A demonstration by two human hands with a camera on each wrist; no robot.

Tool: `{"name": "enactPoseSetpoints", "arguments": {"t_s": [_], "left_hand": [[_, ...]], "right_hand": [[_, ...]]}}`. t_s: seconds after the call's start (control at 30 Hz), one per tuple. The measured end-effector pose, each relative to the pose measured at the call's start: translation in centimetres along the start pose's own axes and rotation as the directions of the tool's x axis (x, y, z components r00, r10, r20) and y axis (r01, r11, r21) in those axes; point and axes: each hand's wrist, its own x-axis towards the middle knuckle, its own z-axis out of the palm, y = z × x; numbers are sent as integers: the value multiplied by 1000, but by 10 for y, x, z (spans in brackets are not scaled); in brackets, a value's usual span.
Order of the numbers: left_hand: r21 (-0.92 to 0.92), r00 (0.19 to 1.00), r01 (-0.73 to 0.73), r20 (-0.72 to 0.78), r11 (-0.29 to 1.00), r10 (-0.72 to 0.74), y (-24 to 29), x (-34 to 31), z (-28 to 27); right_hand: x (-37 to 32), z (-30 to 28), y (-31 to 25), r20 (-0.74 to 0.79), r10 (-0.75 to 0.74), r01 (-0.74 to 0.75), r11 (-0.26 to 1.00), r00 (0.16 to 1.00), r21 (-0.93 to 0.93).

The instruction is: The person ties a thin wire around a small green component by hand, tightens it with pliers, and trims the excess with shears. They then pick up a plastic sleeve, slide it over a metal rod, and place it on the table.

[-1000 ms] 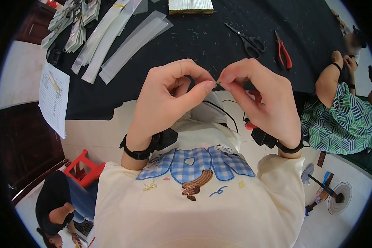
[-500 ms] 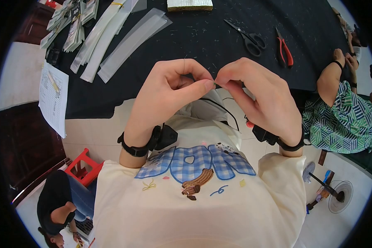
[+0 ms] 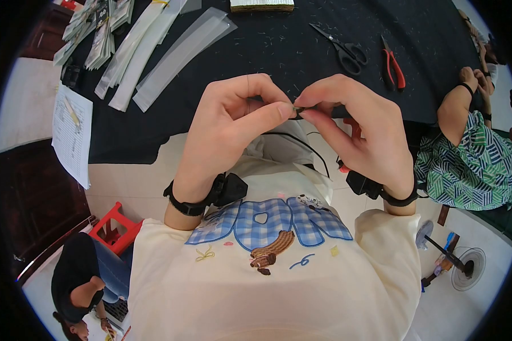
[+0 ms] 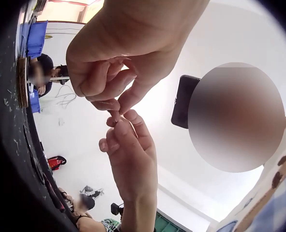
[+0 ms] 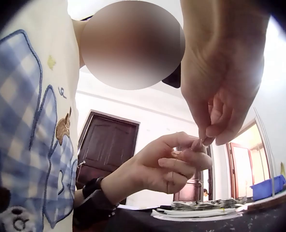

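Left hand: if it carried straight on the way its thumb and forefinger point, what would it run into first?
The fingertips of the right hand, most likely: the left hand points at them across a tiny piece that both hands pinch. The piece is too small to identify.

Scissors (image 3: 347, 52), red pliers (image 3: 393, 69), clear sleeves (image 3: 179, 51) and packet stacks (image 3: 99, 34) are lying on the black table (image 3: 279, 51).

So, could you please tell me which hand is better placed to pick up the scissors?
Probably the right hand: the scissors lie on the black table just beyond it, farther from the left hand. Both hands pinch a tiny piece.
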Motion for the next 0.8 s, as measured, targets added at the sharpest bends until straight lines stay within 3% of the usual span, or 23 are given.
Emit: {"name": "enactPoseSetpoints", "arguments": {"t_s": [0.17,0.4,0.47,0.5,0.57,0.8], "left_hand": [[3,999,-34,-36,999,34,3,-2,2],[66,992,-78,-91,995,84,6,-9,6],[134,983,-136,-106,982,150,4,-10,7],[133,983,-135,-107,982,149,4,-11,8],[95,982,-142,-115,985,153,5,-12,9],[44,981,-149,-121,988,154,5,-12,10]], "right_hand": [[-3,3,0,-94,74,-70,997,993,45],[-9,9,-5,-111,53,-47,997,992,59],[-11,16,-2,-195,-69,80,995,978,51],[-11,20,-3,-194,-68,79,995,979,52],[-10,25,-4,-348,-9,64,987,937,146],[-7,29,-2,-387,-63,111,988,920,104]]}}
